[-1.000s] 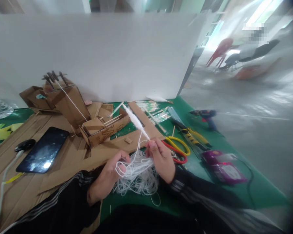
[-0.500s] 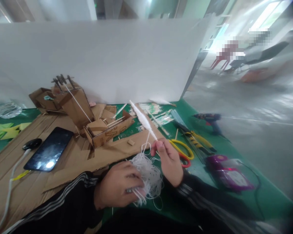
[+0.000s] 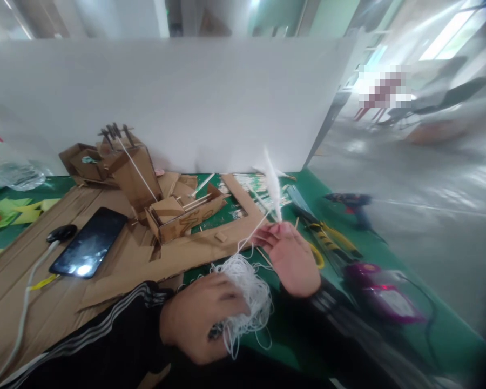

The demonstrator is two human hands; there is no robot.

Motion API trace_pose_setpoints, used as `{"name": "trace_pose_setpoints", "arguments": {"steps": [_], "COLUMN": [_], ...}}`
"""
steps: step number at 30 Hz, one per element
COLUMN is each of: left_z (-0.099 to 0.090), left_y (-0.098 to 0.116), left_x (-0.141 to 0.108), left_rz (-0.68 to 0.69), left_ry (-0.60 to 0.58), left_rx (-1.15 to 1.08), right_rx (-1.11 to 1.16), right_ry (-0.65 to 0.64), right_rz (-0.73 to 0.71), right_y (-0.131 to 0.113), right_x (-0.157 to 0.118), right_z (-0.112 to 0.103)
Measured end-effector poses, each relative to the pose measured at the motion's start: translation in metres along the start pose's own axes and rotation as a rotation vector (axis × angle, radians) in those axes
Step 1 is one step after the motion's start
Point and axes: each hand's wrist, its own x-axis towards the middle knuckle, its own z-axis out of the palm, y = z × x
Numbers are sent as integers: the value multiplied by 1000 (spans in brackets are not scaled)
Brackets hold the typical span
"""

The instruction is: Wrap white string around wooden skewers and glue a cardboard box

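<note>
My left hand is closed around part of a loose tangle of white string. One strand of it runs up to the right. In my right hand, the fingertips pinch the lower end of a spindle of wound white string, thick in the middle and pointed at the top. It stands nearly upright, its outline blurred. A small cardboard build with a boat-like tray and a tall box part stands ahead of my left hand.
A phone lies on cardboard at left, beside a cable. Yellow-handled pliers, a glue gun and a purple-cased device are on the right. A white board stands behind; a plastic bottle is far left.
My right hand has moved right, and the spindle has swung from leaning left to nearly upright. The strand to the tangle is drawn out longer. My left hand stays on the tangle.
</note>
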Motion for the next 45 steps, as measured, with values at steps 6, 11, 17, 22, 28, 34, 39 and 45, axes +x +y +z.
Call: {"name": "trace_pose_setpoints", "arguments": {"steps": [6,11,17,22,28,34,39,45], "left_z": [-27,-46,-44,-44,-55,-65,-76,-87], "left_y": [10,19,19,18,20,22,23,23], "left_x": [-3,-20,-51,-59,-64,-80,-95,-102], "left_rz": [-22,-203,-317,-373,-453,-625,-741,-638], "left_ry": [27,-81,-121,-64,7,-59,-164,-71], "left_rx": [53,300,559,685,756,752,823,772], "right_rx": [37,-2,-46,-104,-115,-125,-113,-196], "right_ry": [-18,-31,-56,-86,-85,-42,-5,-51], "right_rz": [30,11,56,28,-19,-65,-81,-82], "right_y": [-12,-23,-29,-32,-38,-44,-47,-45], "right_x": [5,6,2,0,3,6,9,5], "right_z": [-11,-22,-30,-32,-39,-50,-54,-47]}}
